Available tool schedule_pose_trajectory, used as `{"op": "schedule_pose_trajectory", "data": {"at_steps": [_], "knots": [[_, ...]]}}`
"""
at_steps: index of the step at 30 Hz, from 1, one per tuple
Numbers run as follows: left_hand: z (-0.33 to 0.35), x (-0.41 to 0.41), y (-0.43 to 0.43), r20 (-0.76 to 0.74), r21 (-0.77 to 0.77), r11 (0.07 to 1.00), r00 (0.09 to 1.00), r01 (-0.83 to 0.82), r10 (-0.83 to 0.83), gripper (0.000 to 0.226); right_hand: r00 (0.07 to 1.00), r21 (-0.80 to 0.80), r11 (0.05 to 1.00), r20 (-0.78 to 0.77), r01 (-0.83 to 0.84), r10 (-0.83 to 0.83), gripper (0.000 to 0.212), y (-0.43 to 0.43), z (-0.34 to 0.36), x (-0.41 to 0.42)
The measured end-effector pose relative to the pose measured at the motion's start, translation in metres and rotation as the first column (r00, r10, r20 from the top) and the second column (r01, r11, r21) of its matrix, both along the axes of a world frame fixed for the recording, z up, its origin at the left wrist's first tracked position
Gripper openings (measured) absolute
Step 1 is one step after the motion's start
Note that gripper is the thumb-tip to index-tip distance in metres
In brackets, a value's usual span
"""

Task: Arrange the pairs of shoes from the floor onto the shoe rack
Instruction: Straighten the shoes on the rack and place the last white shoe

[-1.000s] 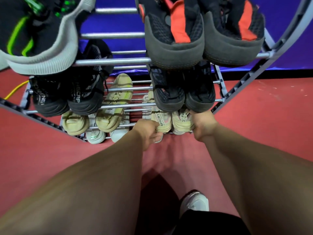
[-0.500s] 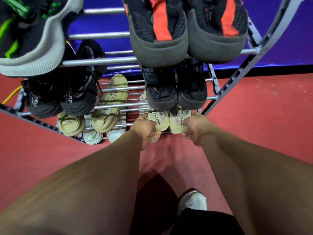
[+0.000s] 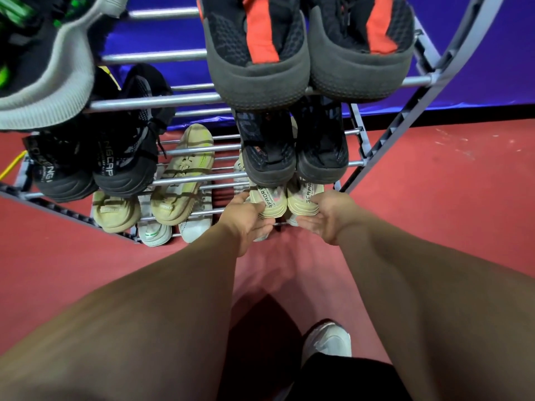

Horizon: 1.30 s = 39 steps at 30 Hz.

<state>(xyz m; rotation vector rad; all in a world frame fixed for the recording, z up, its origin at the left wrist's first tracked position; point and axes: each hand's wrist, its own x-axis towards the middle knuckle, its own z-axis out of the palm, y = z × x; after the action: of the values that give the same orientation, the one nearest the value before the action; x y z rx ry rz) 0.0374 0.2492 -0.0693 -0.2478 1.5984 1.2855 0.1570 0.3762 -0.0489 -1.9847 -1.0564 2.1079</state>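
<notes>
A pair of beige sneakers, left shoe (image 3: 268,202) and right shoe (image 3: 303,201), sits heels-out on a low tier of the metal shoe rack (image 3: 156,97), under a black pair. My left hand (image 3: 248,222) touches the left heel, thumb alongside it and fingers loosely spread below. My right hand (image 3: 327,219) rests at the right heel with its thumb on it and its fingers extended underneath. Neither hand grips.
The rack also holds a black-and-red pair (image 3: 256,59), a black pair (image 3: 267,153), another black pair (image 3: 124,160), a beige pair (image 3: 179,183), white shoes (image 3: 153,234) and a green-accented shoe (image 3: 46,70). My white-shod foot (image 3: 330,340) stands on the red floor.
Both hands, which gripped the beige heels in fists, have uncurled their fingers and eased back slightly. The pair has settled further in on the rack tier.
</notes>
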Motion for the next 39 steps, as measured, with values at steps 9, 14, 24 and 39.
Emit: {"op": "schedule_pose_trajectory", "data": {"at_steps": [9,14,24,39], "knots": [[0.000,-0.001,0.005,-0.022,-0.017,0.999,0.999,0.049,-0.049,0.058,0.998,0.048,0.999,-0.055,0.014,-0.011,0.039,-0.001,0.002,-0.001],[0.010,-0.001,0.002,-0.034,-0.104,0.986,0.991,0.127,-0.131,0.040,0.992,0.027,0.993,0.044,-0.116,0.114,0.032,-0.003,0.009,-0.004],[0.067,-0.034,-0.055,-0.094,-0.220,0.925,0.937,0.311,-0.337,0.026,0.569,-0.132,0.625,0.304,-0.769,0.764,0.024,-0.036,0.068,0.004],[0.083,-0.121,-0.197,-0.172,-0.295,0.955,0.985,-0.020,-0.032,0.012,0.494,0.122,0.478,0.229,-0.870,0.839,0.025,-0.128,0.060,-0.103]]}}
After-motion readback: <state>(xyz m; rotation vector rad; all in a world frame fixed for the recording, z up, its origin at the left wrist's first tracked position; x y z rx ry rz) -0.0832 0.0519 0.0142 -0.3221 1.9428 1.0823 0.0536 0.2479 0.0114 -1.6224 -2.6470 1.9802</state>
